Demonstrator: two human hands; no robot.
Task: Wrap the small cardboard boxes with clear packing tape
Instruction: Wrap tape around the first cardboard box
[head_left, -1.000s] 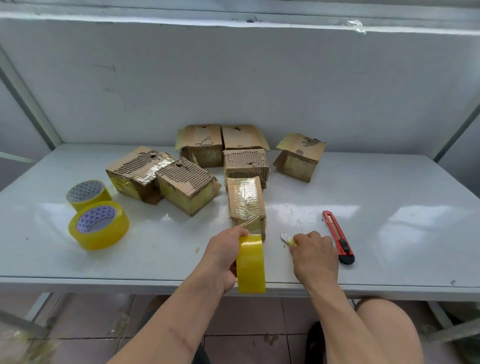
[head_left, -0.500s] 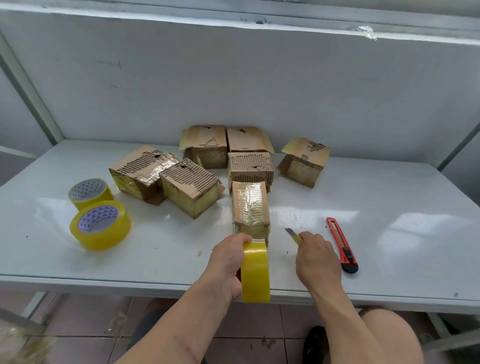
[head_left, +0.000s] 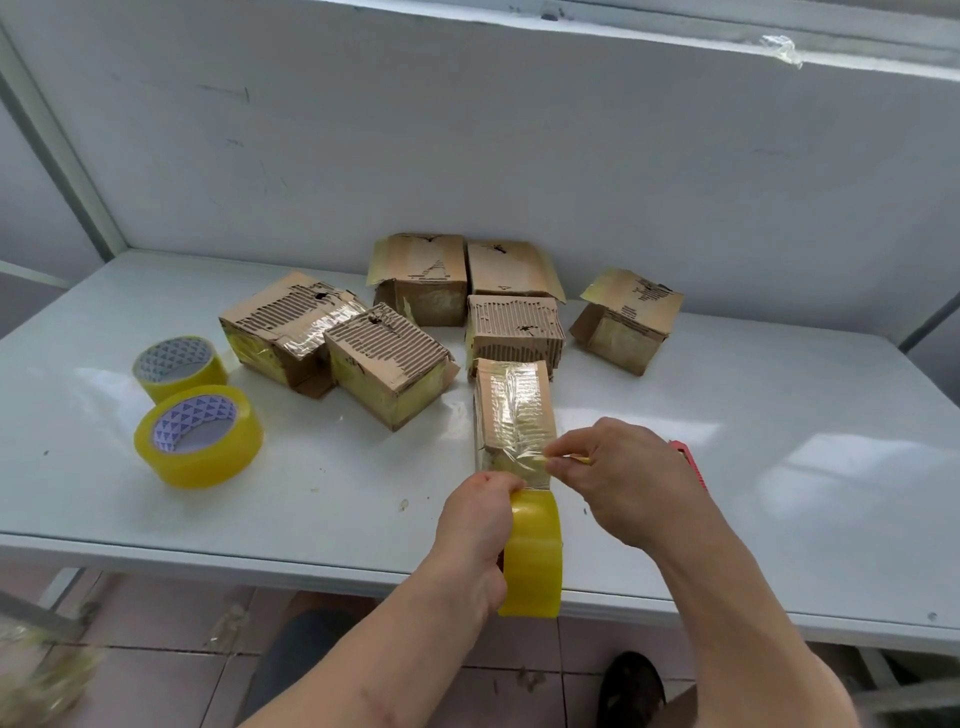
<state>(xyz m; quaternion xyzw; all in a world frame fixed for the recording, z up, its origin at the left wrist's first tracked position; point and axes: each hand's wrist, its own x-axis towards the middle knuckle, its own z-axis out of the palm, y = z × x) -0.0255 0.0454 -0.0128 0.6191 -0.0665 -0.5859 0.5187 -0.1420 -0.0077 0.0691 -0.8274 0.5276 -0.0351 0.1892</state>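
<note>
Here, the taped box (head_left: 514, 410) stands on the white tabletop (head_left: 727, 467), and all positions below are given relative to this box. A clear strip of tape (head_left: 511, 462) runs from its near face to the tape roll (head_left: 535, 553), which sits at the near side of the box, over the tabletop edge.

The left hand (head_left: 475, 535) grips the tape roll, fingers curled round its left side, thumb at the top where the strip leaves the roll. The right hand (head_left: 631, 483) is at the near right corner of the box. Its fingers are curled and pinch a small blade (head_left: 574, 458) with a yellowish body, the tip meeting the strip at the near face of the box. Whether the blade cuts into the strip cannot be told.

Directly behind the box, touching or nearly touching it, stands a box with exposed corrugation (head_left: 517, 330). Behind that stand two further boxes (head_left: 421, 275) side by side against the wall panel. To the rear right, apart from the group, sits a single tilted box (head_left: 626, 319). To the left lie two stripped boxes (head_left: 387, 364), touching each other. Well to the left, two spare yellow tape rolls (head_left: 200, 436) lie flat, one just behind the other. Just right of the box, a red utility knife (head_left: 685, 457) shows partly behind the right hand.
</note>
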